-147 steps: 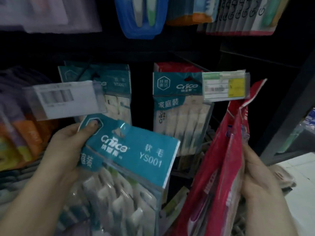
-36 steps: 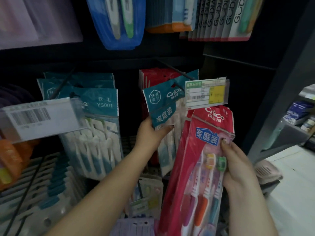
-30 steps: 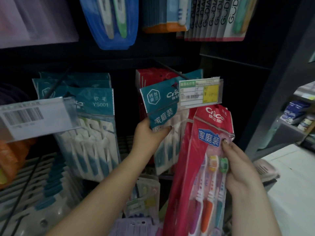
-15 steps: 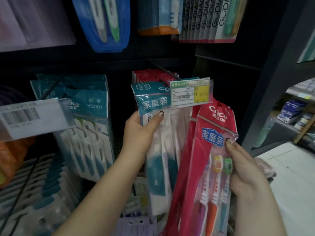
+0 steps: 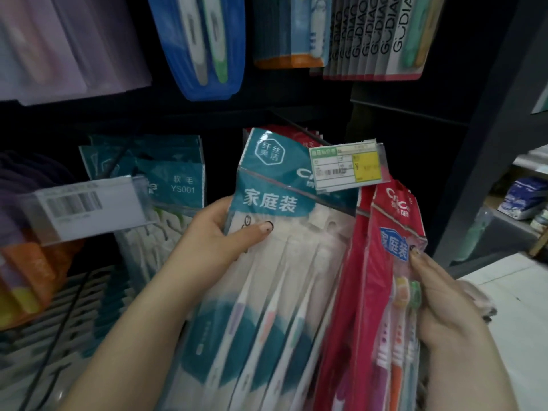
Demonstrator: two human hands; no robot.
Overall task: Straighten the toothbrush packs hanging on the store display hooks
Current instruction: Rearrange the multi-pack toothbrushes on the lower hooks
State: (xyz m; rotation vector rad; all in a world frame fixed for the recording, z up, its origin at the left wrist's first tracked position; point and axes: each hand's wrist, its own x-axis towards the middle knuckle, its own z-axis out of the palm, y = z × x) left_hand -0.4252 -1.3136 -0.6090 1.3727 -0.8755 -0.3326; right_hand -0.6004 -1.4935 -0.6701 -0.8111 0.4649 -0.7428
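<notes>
Fingers of the left hand (image 5: pixel 219 241) are being curled round the left edge of the teal toothbrush pack (image 5: pixel 275 262), thumb (image 5: pixel 255 232) being pressed flat on its clear front just below the teal header. Pack is being held with its long axis running from upper right down to lower left, header end pointing up toward the hook wire (image 5: pixel 299 129), handle ends pointing down past the wrist. Header is being tilted, its top corner lying just left of the price tag (image 5: pixel 347 167).

Fingers of the right hand (image 5: pixel 439 304) are being wrapped round the right edge of the red toothbrush pack (image 5: pixel 385 277), one fingertip (image 5: pixel 415 252) being laid on the blue label. Red pack is being held close to upright, long axis near vertical, header up, touching the teal pack along its left side.

Left of the thumb, more teal packs (image 5: pixel 172 179) are hanging behind a barcode tag (image 5: pixel 89 209). Above the fingers, blue blister packs (image 5: pixel 204 46) and grey-white packs (image 5: pixel 373 37) are hanging.
</notes>
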